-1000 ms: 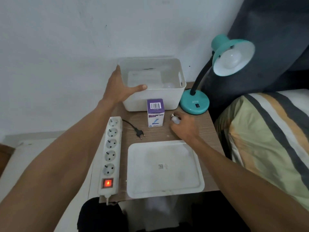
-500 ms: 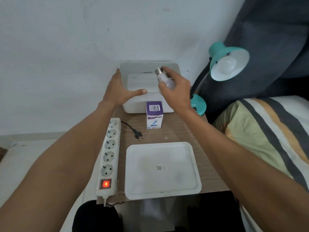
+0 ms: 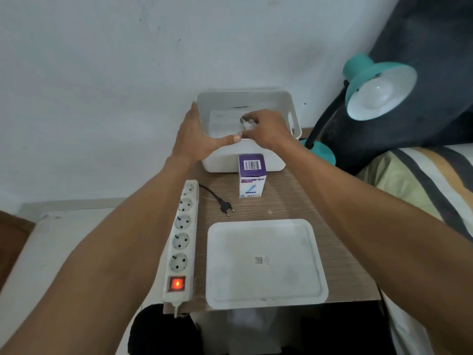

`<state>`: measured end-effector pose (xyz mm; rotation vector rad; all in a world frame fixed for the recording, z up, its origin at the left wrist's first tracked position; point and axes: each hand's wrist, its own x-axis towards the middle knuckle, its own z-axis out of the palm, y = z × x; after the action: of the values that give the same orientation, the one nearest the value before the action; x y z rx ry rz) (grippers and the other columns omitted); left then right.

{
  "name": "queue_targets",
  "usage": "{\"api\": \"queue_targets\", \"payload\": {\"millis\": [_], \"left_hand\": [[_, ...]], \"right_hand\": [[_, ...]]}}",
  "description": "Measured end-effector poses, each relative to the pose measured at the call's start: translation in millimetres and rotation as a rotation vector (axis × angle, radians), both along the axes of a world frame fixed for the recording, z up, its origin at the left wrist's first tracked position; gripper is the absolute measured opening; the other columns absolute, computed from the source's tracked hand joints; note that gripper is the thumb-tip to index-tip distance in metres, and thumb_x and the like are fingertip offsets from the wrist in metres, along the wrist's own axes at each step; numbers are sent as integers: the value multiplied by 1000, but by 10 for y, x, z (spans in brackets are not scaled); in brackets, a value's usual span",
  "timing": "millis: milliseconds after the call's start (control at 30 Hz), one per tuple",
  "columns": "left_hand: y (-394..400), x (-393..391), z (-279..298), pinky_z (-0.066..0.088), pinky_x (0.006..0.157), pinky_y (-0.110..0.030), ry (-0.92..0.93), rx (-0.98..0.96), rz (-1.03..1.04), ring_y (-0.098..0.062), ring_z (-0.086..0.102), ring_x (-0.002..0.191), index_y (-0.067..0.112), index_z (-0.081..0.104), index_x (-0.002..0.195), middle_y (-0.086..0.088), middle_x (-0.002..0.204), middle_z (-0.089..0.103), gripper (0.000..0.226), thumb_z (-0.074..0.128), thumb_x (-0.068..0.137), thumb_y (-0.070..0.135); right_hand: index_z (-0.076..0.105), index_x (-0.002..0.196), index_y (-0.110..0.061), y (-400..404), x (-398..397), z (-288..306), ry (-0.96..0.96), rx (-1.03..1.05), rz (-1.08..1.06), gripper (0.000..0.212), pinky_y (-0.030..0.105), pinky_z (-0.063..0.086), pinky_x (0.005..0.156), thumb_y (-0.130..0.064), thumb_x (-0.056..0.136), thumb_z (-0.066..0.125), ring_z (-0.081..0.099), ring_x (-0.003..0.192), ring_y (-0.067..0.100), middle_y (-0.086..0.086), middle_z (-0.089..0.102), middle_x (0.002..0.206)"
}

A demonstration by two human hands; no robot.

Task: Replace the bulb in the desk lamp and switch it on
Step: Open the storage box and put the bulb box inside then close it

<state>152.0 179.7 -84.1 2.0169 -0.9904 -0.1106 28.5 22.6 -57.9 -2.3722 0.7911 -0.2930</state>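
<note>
A teal desk lamp [image 3: 368, 73] stands at the table's back right, its shade facing me with a white bulb [image 3: 378, 94] screwed in. My right hand [image 3: 266, 129] reaches into the white bin [image 3: 286, 101] and holds a second white bulb [image 3: 246, 123] by its body, metal base up. My left hand [image 3: 197, 138] grips the bin's front left corner, thumb along the rim. The lamp's black plug [image 3: 225, 207] lies loose on the table beside a white power strip [image 3: 181, 242] whose red switch glows.
A purple-and-white bulb box [image 3: 252, 176] stands in front of the bin. A white tray [image 3: 265, 262] lies near the table's front edge. A striped bed [image 3: 419, 190] is on the right, a dark cushion behind the lamp.
My right hand picked the bulb up from the table by the lamp base, carried it over the bin, and has now lowered it inside. My left hand stayed on the bin.
</note>
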Motion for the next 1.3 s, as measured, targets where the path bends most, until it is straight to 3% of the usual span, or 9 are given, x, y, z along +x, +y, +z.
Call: {"api": "queue_targets", "payload": {"millis": [367, 467, 633, 767, 867, 967, 1100, 1167, 1300], "left_hand": [[13, -2, 65, 45, 105, -42, 40, 156, 8, -21, 43, 136, 23, 34, 147, -1, 141, 48, 122, 81, 51, 83], [49, -21, 114, 38, 117, -49, 62, 242, 79, -23, 26, 150, 19, 23, 155, -7, 156, 30, 141, 70, 46, 95], [329, -418, 40, 25, 123, -52, 80, 145, 165, -22, 5, 159, 20, 10, 163, -4, 172, 5, 128, 68, 69, 84], [662, -891, -81, 31, 120, -41, 115, 13, 199, -21, 24, 153, 18, 20, 160, -4, 168, 19, 113, 75, 76, 69], [904, -1221, -224, 40, 117, -41, 151, -32, 190, -17, 33, 148, 23, 27, 157, 0, 163, 31, 108, 74, 74, 73], [1084, -1581, -358, 32, 122, -42, 210, 45, 183, -20, 30, 152, 20, 30, 158, -3, 165, 32, 107, 74, 75, 72], [1300, -1960, -521, 25, 112, -19, 221, 131, 127, -11, 30, 148, 14, 34, 156, -4, 163, 35, 98, 77, 81, 60], [1419, -2090, -627, 24, 121, -29, 247, 207, 145, -16, 24, 153, 21, 28, 159, -1, 167, 27, 105, 73, 78, 70], [1589, -2290, -760, 35, 117, -39, 256, 236, 142, -24, 38, 145, 26, 36, 147, 2, 153, 41, 93, 75, 76, 71]], "right_hand": [[61, 133, -16, 19, -78, 56, 26, 61, -25, 61, 27, 41, 91, -44, 81, 77, 58, 121, 23, 8, 62, 133], [61, 132, -17, 39, -156, 162, -25, 61, -69, 54, 28, 44, 92, -41, 85, 73, 59, 118, 20, 6, 61, 133], [58, 133, -17, 141, -450, 332, -157, 38, -131, 47, 34, 48, 98, -33, 90, 69, 59, 118, 21, 8, 63, 129], [58, 133, -19, 303, -821, 269, -255, 26, -195, 43, 30, 48, 96, -27, 91, 68, 59, 117, 19, 7, 64, 126], [59, 133, -18, 489, -1158, 102, -252, 21, -219, 44, 29, 45, 94, -26, 91, 69, 59, 116, 19, 7, 65, 125], [61, 131, -17, 700, -1508, -140, -196, 67, -247, 46, 28, 44, 91, -25, 87, 71, 62, 112, 20, 8, 68, 121], [62, 131, -19, 1008, -1988, -538, -95, 170, -245, 48, 30, 46, 95, -26, 85, 72, 60, 115, 22, 8, 66, 126], [61, 131, -20, 1149, -2230, -745, -37, 188, -244, 48, 34, 45, 101, -29, 86, 73, 57, 121, 23, 7, 63, 130], [60, 131, -19, 1339, -2554, -1048, 10, 113, -239, 52, 36, 39, 108, -35, 83, 74, 49, 128, 25, 8, 56, 137]]}}
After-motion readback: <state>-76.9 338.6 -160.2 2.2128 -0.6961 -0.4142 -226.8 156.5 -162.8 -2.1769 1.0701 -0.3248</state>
